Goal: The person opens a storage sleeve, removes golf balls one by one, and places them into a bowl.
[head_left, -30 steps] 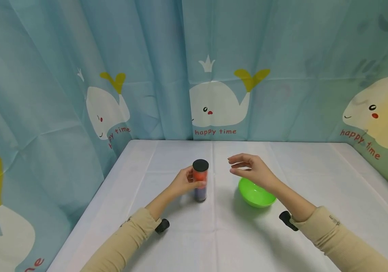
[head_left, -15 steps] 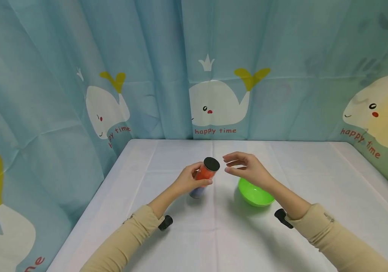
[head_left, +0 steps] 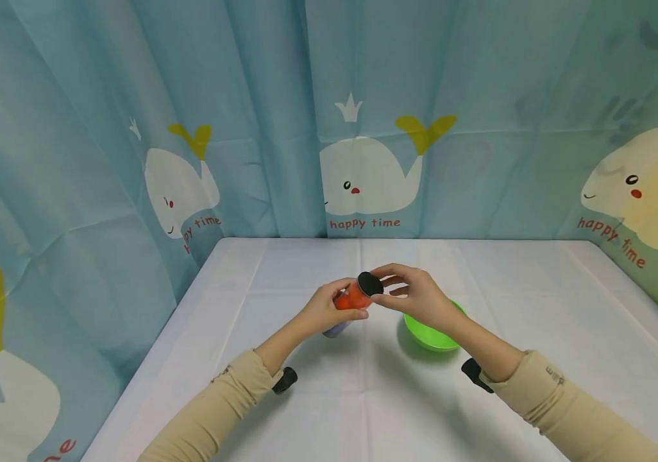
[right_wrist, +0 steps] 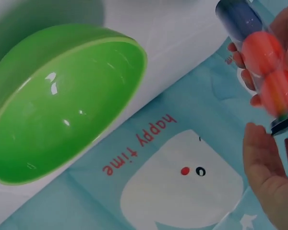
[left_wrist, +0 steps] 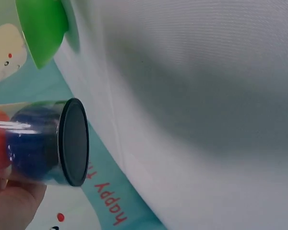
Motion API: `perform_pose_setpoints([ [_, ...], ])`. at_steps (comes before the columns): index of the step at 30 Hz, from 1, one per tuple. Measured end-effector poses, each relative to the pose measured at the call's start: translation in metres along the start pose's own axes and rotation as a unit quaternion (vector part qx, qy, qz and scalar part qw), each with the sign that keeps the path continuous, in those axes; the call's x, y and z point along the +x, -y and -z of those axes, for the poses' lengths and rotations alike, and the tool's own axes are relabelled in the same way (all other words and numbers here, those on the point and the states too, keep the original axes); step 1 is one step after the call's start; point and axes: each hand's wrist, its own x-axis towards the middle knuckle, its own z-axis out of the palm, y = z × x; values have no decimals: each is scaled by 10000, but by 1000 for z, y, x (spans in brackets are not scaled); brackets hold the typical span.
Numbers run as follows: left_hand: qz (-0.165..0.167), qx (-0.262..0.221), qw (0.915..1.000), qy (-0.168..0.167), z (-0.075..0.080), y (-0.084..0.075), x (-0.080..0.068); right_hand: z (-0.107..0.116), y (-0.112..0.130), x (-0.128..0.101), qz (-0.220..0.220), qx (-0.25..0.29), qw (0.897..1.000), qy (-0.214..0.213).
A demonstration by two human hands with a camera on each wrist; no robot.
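A clear plastic tube [head_left: 356, 297] with black end caps is tilted above the table, its upper end leaning right. Inside it are two orange-red balls [right_wrist: 263, 51] and a dark blue ball [left_wrist: 33, 141] at the lower end. My left hand [head_left: 323, 309] grips the tube around its middle. My right hand [head_left: 421, 300] is at the tube's upper black cap [head_left: 371, 283], thumb and fingertips close to its edge; whether they press on it is hard to tell. Behind and below the right hand, a green bowl [head_left: 430, 335] stands on the table, partly covered by the forearm.
A white cloth covers the table [head_left: 306, 417]. Blue curtains [head_left: 283, 77] with printed whales hang behind and on both sides. A black wrist camera shows at the left sleeve [head_left: 231, 391] and another at the right sleeve [head_left: 542, 398].
My left hand has lifted the tube from upright, tilting its top toward the right. The right hand has moved left until its fingertips reach the upper cap. The bowl has stayed put.
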Motion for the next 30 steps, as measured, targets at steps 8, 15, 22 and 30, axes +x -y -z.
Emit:
perform_pose_setpoints([
  [8,74,54,9998,-160,-2,-4,-1,-2,8,1,-44,-106,9998,-142],
  [15,33,211,9989,-423,-4,-7,-3,-5,7,1,-287,-307,9989,-184],
  [22,-253,474,9971,-531,-5,-13,-4,-3,7,2,-262,-404,9988,-64],
  [30,-388,546,9971,-367,-3,-14,-4,2,8,2,-156,-379,9988,258],
])
